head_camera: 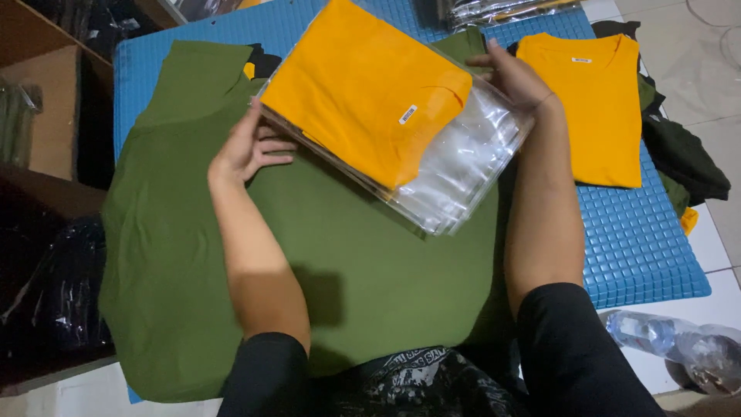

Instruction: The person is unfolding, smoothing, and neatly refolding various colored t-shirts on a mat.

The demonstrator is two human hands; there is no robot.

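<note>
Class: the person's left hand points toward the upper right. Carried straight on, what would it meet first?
The left hand already touches the edge of the clear bag stack; above that, probably the folded orange shirt on top.

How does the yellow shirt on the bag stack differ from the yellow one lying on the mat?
The held yellow shirt rests tilted on a stack of clear bags, gripped by the left hand and right hand; the other yellow shirt lies flat, untouched, on the blue mat. Both are folded and the same yellow.

Blue grid-textured mat (648, 247) on white tiled floor (718, 232). Directly on mat: spread olive-green T-shirt (370, 270); folded orange T-shirt (598, 116) at right, over dark garments (683, 158).
</note>
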